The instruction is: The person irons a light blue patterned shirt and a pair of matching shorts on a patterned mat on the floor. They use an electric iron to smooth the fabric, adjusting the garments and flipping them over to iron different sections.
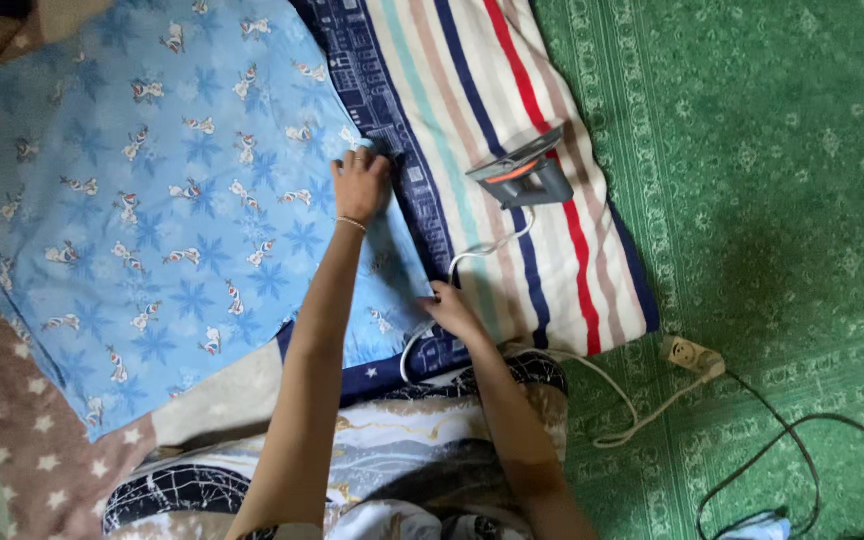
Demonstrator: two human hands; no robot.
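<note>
The left hand (361, 184) lies flat, fingers together, on the right edge of the blue sheet (152, 210) at mid-frame, while the right hand (452, 310) pinches that same edge lower down, fingertips closed on the fabric beside the white cord (472, 255). The iron (522, 175) stands apart on the striped pad (512, 120), upper centre. To smooth well, I judge both hands should pull the edge taut and straight, keeping the cord off the cloth.
</note>
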